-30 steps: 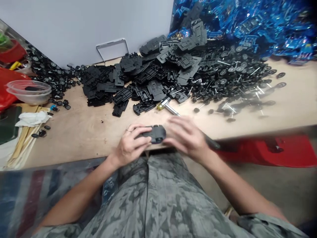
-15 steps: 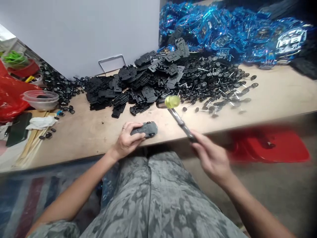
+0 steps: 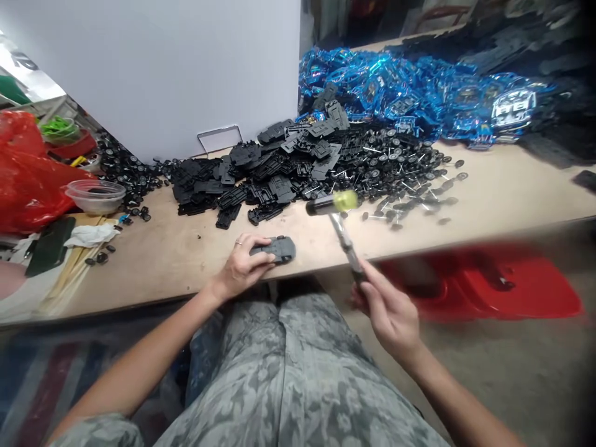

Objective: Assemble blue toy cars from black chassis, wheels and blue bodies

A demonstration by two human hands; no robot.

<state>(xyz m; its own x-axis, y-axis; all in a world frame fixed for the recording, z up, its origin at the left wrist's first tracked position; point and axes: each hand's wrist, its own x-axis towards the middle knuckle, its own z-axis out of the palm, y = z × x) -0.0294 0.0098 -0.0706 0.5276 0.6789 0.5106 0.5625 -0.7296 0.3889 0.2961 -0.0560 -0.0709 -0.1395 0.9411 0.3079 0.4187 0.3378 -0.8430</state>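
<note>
Held a dark toy-car chassis (image 3: 277,249) with wheels (image 3: 287,257) at its right end between the narrowed fingers of the left hand (image 3: 241,263), on the near part of the wooden table (image 3: 153,261), and gripped a yellow-tipped hammer (image 3: 342,233) in the right hand (image 3: 395,316), clear of it. Seemed partway along, with this piece already wheeled, but with loose chassis plates (image 3: 279,188) beyond and axled wheels (image 3: 375,174) farther right unjoined.

The pale wooden tabletop (image 3: 153,264) is brightly lit; glare is thrown by shiny blue plastic parts (image 3: 410,99), far right; the yellow-and-black hammer head (image 3: 326,205) is blurred.
</note>
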